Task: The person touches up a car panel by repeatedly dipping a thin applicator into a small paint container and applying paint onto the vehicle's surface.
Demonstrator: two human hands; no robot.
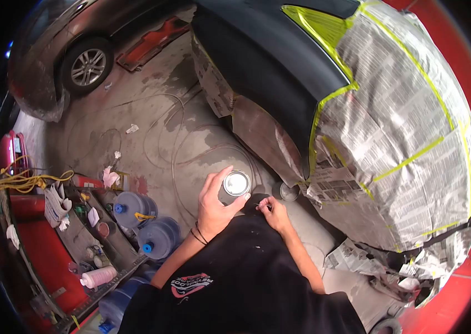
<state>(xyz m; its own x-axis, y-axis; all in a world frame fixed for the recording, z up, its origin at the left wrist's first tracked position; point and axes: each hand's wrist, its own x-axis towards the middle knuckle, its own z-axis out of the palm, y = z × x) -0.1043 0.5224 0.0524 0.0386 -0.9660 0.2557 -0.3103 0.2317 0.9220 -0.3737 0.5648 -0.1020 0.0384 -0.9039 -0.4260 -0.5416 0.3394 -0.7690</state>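
Observation:
My left hand (213,210) is wrapped round a small round metal can (236,184), held in front of my chest. The can's pale, shiny round top faces up toward the camera. Just right of it and a little lower, my right hand (271,211) has its fingers pinched together; what they hold, if anything, is too small to name. The two hands are apart. Dark body panels (269,55) of a car stand ahead, edged with yellow tape and newspaper masking (402,128).
Large blue water jugs (160,236) stand at the left beside a cluttered shelf with a pink bottle (99,276). A hose (173,150) loops over the floor. Another car with a wheel (87,64) is at the upper left, near a red creeper (152,43).

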